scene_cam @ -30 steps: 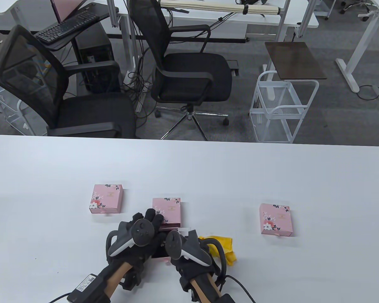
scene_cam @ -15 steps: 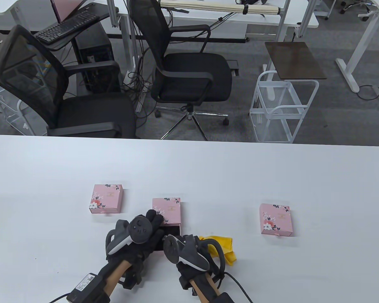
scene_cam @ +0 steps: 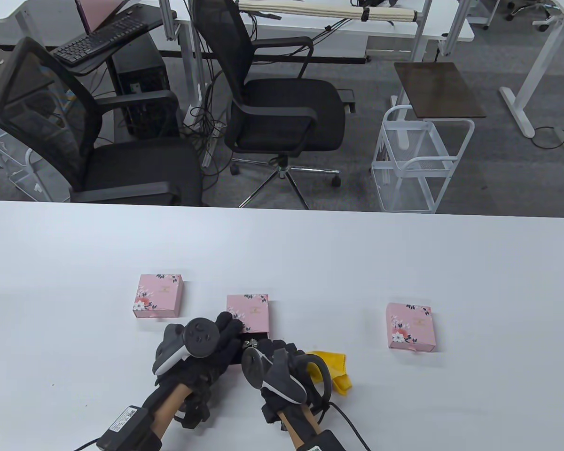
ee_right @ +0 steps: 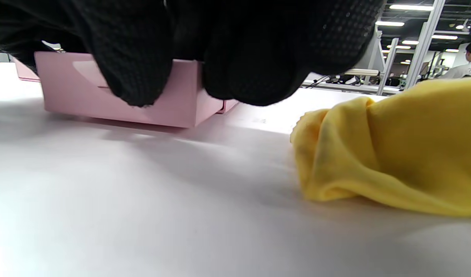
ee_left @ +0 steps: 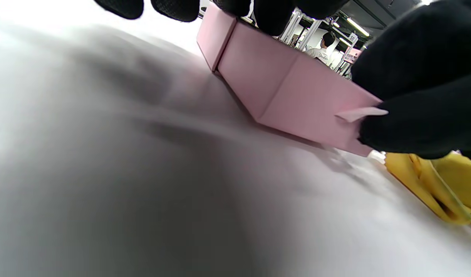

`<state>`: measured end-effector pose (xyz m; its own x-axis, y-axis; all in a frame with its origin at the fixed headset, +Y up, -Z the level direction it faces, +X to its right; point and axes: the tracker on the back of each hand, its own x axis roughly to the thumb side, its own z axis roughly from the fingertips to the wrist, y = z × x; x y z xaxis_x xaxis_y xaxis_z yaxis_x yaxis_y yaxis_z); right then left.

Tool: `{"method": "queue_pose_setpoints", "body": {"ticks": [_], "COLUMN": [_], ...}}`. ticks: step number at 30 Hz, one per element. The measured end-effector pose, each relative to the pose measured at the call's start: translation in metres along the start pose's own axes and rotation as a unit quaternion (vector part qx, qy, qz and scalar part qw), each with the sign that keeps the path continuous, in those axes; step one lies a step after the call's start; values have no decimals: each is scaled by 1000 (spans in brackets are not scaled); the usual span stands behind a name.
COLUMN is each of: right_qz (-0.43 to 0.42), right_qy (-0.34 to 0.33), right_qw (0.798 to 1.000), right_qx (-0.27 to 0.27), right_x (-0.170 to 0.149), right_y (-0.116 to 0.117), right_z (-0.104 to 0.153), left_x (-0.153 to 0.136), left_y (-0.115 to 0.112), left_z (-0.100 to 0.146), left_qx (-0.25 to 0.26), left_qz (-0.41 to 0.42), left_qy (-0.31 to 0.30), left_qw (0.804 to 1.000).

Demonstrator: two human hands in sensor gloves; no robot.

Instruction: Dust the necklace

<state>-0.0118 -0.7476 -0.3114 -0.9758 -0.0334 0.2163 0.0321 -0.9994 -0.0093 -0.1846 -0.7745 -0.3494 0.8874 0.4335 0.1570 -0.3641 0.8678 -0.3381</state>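
Three flat pink cardboard boxes with printed flowers lie on the smooth white table (scene_cam: pixel 404 253). The middle pink floral drawer box (scene_cam: pixel 249 312) sits nearest the person, its dark-lined tray pulled out toward them, and a small glint of silvery metal, the necklace (scene_cam: pixel 251 343), shows in the tray just between the two hands. The left hand (scene_cam: pixel 211 345), in a black knit glove, rests on the box's near-left corner, fingertips (ee_left: pixel 272 17) pressing the sleeve's top. The right hand (scene_cam: pixel 282 364) curls over the tray's front; whether its fingers pinch the necklace I cannot tell. Just beside that hand on its right lies a crumpled, soft yellow cloth (scene_cam: pixel 333 371). A second closed pink box (scene_cam: pixel 159 296) lies to the left, and a third closed pink box (scene_cam: pixel 411 326) well apart on the right.
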Motion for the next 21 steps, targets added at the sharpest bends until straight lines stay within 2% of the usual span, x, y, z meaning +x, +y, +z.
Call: {"method": "queue_pose_setpoints", "body": {"ticks": [4, 13, 18, 21], "right_qz": [17, -7, -4, -11], "right_qy": [9, 66, 77, 72], "right_qw": [1000, 998, 997, 997], "right_qx": [-25, -6, -31, -6], "right_x": [4, 2, 3, 0], "right_y": [0, 0, -1, -5], "right_z": [-10, -47, -57, -58], "left_x": [0, 1, 0, 1], "left_y": [-2, -2, -3, -3], "left_z": [0, 1, 1, 2], "left_qx": [4, 2, 4, 2], "left_qz": [-11, -11, -7, -6], "left_qy": [-4, -9, -12, -14], "left_qw": [1000, 1000, 1000, 1000]}}
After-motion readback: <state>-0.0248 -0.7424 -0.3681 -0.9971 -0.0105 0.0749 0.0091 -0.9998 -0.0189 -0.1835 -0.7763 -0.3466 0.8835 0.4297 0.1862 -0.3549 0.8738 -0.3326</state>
